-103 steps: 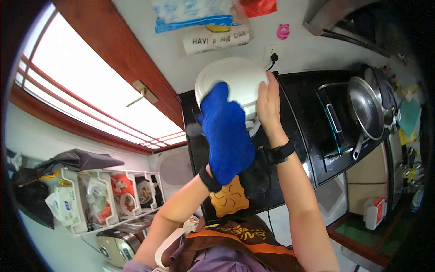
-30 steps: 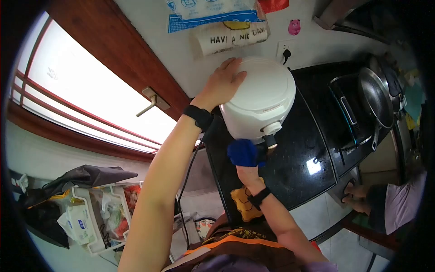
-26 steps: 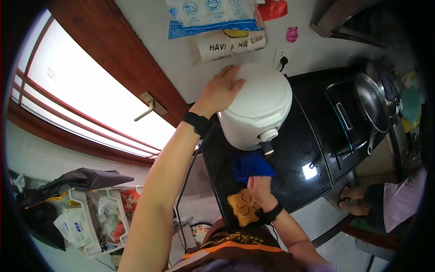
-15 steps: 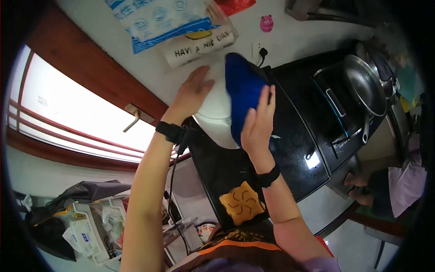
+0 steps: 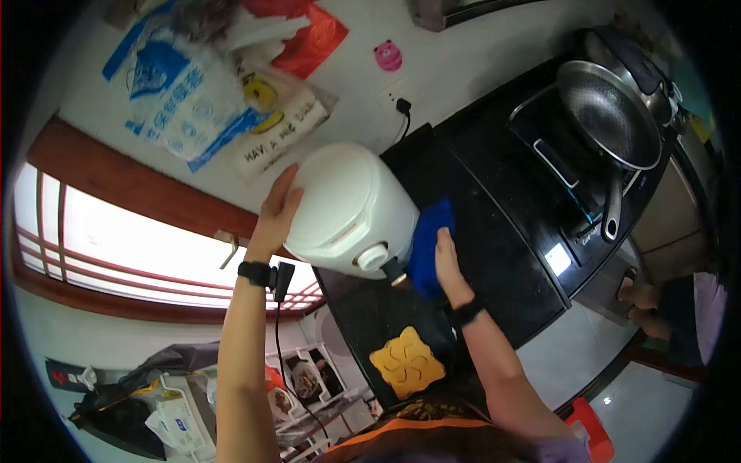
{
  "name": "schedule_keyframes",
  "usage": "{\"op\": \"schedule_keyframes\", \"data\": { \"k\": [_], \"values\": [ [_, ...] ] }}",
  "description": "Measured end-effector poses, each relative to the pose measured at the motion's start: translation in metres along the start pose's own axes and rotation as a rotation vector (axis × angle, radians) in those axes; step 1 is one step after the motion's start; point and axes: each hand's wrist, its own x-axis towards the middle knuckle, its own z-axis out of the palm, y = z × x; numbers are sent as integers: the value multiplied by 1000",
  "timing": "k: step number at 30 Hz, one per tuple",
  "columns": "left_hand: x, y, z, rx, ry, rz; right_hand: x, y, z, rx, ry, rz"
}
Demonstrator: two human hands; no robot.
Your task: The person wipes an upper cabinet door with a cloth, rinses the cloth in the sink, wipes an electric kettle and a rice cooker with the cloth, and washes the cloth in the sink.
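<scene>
A white rounded appliance (image 5: 340,208) with a knob on its front stands on the black counter (image 5: 494,262), beside the wall. My left hand (image 5: 275,214) rests against the appliance's left side, fingers apart, holding nothing. Against its right side is a blue cloth (image 5: 429,251), which my right hand (image 5: 449,266) presses from the right with an open, flat palm. A black plug (image 5: 283,279) on a cable hangs beside my left wrist. The yellow patterned mat (image 5: 407,363) lies near the counter's front edge.
A frying pan (image 5: 610,116) sits over the cooktop at the right. Plastic bags (image 5: 193,92) hang on the wall by a socket (image 5: 392,99). At the lower left is a white rack (image 5: 309,378) with bags. Another person's legs (image 5: 652,309) show at the right edge.
The cloth has moved from across the appliance's lid down to its right side, with my right hand behind it. My left hand stays on the appliance. The view has tilted and shifted.
</scene>
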Motion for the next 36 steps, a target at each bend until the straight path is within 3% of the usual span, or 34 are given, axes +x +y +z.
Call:
{"op": "schedule_keyframes", "data": {
  "k": [1,3,7,9,10,11,13,15,17,19,20,22,25,26,27,29,31,33,35,36],
  "values": [
    [3,-1,-1,18,11,-32,-20,-66,7,-114,-33,-205],
    [2,-16,-1,-21,-18,-36,-43,-102,28,-326,-133,-513],
    [2,-2,1,-21,-19,-19,0,-171,52,-289,-136,-850],
    [5,1,-2,41,-24,-23,34,-220,57,-515,-281,-731],
    [5,-3,-2,59,-15,10,59,-224,67,-462,-257,-884],
    [3,-6,-1,73,-9,40,81,-221,74,-381,-288,-898],
    [3,1,8,58,7,10,122,-220,70,-175,-557,-659],
    [4,6,12,43,30,-7,132,-210,61,17,-633,-332],
    [3,7,13,73,39,-6,139,-176,57,44,-547,-291],
    [1,4,13,37,29,-33,146,-126,55,168,-514,-56],
    [3,4,12,-4,28,-43,143,-109,49,176,-506,-54],
    [4,9,15,2,25,-39,124,-76,33,-138,-297,-149],
    [2,11,17,-21,16,-66,107,-44,22,-194,-219,-70],
    [1,12,16,22,12,-73,97,-42,19,-193,-185,-129],
    [3,15,15,65,12,-71,93,3,20,-386,-128,-403],
    [6,15,14,53,0,-54,65,7,19,-269,-68,-156],
    [3,12,15,23,-2,-62,33,3,15,-209,-43,-188],
    [2,15,15,7,-4,-69,6,-23,5,-357,-273,-105],
    [4,5,15,-94,-17,-40,-1,-61,10,-383,-106,-657],
    [2,3,15,-93,-21,-57,4,-57,12,-468,-242,-451]
  ]
}}
